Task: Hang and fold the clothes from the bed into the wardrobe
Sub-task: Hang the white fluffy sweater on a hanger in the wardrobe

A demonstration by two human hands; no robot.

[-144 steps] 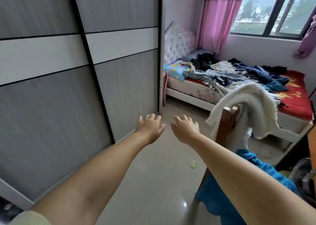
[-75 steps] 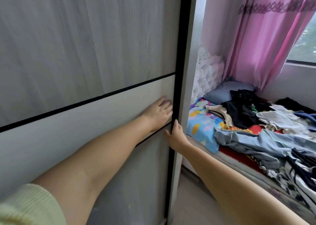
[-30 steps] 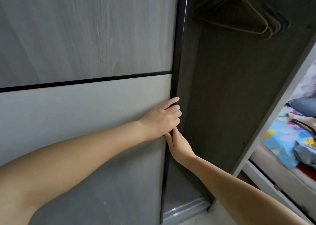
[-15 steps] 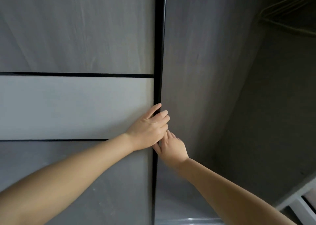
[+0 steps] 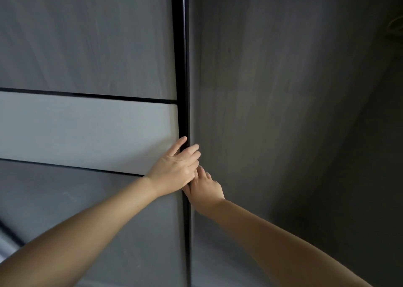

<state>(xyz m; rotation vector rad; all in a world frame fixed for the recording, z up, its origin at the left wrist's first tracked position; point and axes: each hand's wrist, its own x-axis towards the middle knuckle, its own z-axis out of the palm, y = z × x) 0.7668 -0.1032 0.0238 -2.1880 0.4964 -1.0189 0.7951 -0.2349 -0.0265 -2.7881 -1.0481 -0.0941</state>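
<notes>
Bare forearms reach in first, both hands meeting on the sliding door's black edge [image 5: 182,68]. Left hand [image 5: 174,169] lies across that edge, fingers hooked round it; right hand [image 5: 204,187] tucks in just below, gripping from behind. Beyond the edge, the wardrobe [image 5: 283,112] now gapes far wider than a second ago, hangers [image 5: 395,26] dim at its far top corner. Clothes and bed are out of view; fetching them comes next, I'd say.

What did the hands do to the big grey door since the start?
Both hands reached the sliding door, took hold of its black edge and slid it left, opening the dark wardrobe inside. The left hand and right hand still hold that edge. No clothes moved yet.
</notes>
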